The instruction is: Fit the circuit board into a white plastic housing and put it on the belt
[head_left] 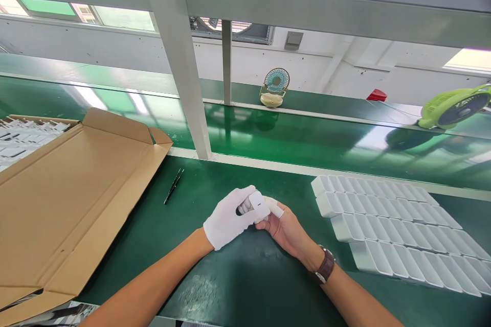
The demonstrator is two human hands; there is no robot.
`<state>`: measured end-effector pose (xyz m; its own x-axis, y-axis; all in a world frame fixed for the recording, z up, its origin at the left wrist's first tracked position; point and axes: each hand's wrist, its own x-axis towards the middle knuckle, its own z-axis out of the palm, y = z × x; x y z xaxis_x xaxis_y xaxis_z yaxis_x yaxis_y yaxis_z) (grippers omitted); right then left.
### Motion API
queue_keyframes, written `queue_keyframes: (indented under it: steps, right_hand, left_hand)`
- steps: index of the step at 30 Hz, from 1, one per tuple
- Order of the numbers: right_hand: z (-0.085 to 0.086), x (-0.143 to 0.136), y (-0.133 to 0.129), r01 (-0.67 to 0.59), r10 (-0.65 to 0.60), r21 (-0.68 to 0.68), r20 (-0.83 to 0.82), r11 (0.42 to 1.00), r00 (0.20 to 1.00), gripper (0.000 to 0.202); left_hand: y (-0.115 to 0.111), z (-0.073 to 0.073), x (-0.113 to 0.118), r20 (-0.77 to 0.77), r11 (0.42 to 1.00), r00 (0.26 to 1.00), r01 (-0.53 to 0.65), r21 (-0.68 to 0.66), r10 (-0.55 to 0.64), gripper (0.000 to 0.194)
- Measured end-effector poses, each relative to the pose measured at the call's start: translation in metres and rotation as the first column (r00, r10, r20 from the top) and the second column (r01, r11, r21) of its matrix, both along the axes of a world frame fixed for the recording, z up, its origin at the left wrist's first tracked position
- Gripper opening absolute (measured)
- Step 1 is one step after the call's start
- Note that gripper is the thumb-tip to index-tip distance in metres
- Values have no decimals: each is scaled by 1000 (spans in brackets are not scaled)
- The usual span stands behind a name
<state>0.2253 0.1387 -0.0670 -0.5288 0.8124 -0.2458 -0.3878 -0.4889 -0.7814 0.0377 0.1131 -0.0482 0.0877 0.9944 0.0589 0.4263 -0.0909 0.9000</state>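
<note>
A small white plastic case (260, 205) with rounded corners and a short dark slot is held up between both hands, above the green table. My left hand (232, 217), in a white glove, grips it from the left with thumb and fingers. From the right, my right hand (282, 227) pinches its edge; it is bare apart from white finger covers, and a watch (325, 265) is on that wrist. The underside of the case is hidden by the fingers. Black tweezers (174, 186) lie on the table left of my left hand.
An open cardboard box (88, 173) holding many white parts (26, 138) takes up the left side. Rows of white divided trays (399, 230) stand at right. A metal post (180, 61) rises behind the table. Beyond are a small fan (276, 82) and a green fan (452, 107).
</note>
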Motion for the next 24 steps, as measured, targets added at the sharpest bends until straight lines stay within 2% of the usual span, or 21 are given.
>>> queue_keyframes:
  steps: [2,4,5,7,9,11,13,16,19,21,24]
  right_hand:
    - [-2,2,0,41,-46,91,55,995,997,38]
    - [-4,4,0,126,-185,306,171,944,968,37]
    - [-4,5,0,147,-278,451,240,881,930,34]
    - [-4,8,-1,60,-439,727,345,684,830,28]
    - [-6,10,-2,-146,-514,874,399,463,760,28]
    - [-9,13,-3,-322,-549,907,421,271,722,36]
    - [-14,15,-3,-407,-612,906,388,116,689,44]
    - [-19,17,-3,-450,-677,887,266,-107,686,51]
    - [-20,12,-7,-535,-592,778,271,-329,759,46]
    - [-21,5,-13,-600,-556,690,336,-405,760,39]
    - [-28,-3,-20,-670,-595,633,383,-388,707,31]
  left_hand:
    - [1,0,-1,-3,1000,1000,13,6,-13,51]
    - [2,1,-2,-19,1000,1000,19,13,-18,58]
    - [3,2,-3,-42,999,999,25,19,-24,63]
    - [5,5,-5,-103,998,994,46,40,-42,63]
    - [6,7,-6,-132,993,985,113,42,-107,36]
    - [7,6,-8,-108,984,978,180,7,-178,10]
    - [8,2,-9,-45,986,986,159,-44,-161,9]
    - [12,-7,-14,56,995,998,-16,-96,21,32]
    - [21,-12,-22,35,980,981,-189,-60,191,34]
    - [26,-11,-28,-36,960,960,-279,1,279,29]
    - [32,-7,-32,-138,942,932,-330,54,334,23]
